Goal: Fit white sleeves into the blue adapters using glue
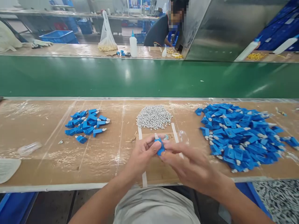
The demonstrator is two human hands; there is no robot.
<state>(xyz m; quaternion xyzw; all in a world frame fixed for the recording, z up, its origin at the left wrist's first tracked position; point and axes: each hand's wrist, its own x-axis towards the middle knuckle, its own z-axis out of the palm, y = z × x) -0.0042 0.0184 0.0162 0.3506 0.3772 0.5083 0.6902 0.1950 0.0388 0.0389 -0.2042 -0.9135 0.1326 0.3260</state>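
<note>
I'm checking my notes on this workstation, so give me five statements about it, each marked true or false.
1. The left hand holds a blue part. True.
2. The right hand rests over by the larger blue pile. False: its fingertips are at the blue part with the left hand.
3. The heap of small grey pieces lies between the smaller blue pile and the larger one. True.
4. The larger blue pile is on the person's left. False: it is on the right.
5. The white bottle beyond the green strip stands upright. True.
</note>
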